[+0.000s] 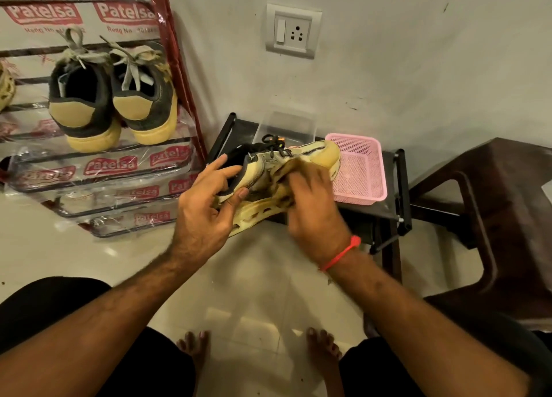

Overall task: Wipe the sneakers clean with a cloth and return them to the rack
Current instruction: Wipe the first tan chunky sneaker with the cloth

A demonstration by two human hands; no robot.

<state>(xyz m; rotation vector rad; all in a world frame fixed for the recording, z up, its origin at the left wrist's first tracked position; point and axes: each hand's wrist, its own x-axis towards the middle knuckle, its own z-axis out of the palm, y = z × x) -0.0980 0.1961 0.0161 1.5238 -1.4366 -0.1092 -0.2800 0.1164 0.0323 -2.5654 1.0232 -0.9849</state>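
Midair, a scuffed cream-yellow sneaker (316, 158) — left grip (206, 205) curled round its heel, right grip (310, 205) bunching a cloth (280, 172) against its side.

Warm, dim indoor light, yellowish cast. Soft shadows beneath right hand (313, 205); no hard edges. Glare on plastic wrap of shoe rack (98, 169), left of left hand (206, 208), and on floor tiles (260, 316) below both hands. Right hand motion-blurred. Wide-angle bending at frame edges; overall softness, slight compression smear.
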